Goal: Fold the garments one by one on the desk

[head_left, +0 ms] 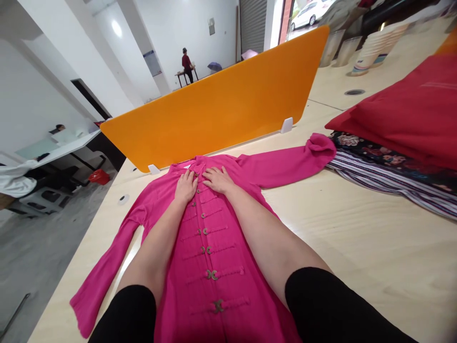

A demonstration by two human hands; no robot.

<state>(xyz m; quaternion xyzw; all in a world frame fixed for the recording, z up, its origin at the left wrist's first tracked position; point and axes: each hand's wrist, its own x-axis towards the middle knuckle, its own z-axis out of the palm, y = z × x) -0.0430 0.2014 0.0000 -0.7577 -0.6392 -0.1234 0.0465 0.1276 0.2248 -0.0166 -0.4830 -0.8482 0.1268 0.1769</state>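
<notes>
Pink jacket (214,267) with metal clasp buttons lies spread face up on the pale wooden table (357,247), sleeves out to both sides. We rest our left hand (185,186) and right hand (218,180) flat on its chest just below the collar, on either side of the top clasp, fingers loose and grasping nothing. Behind the collar stands an orange divider (221,105). To the right lie a red cloth (410,114) and a striped fabric (392,178).
</notes>
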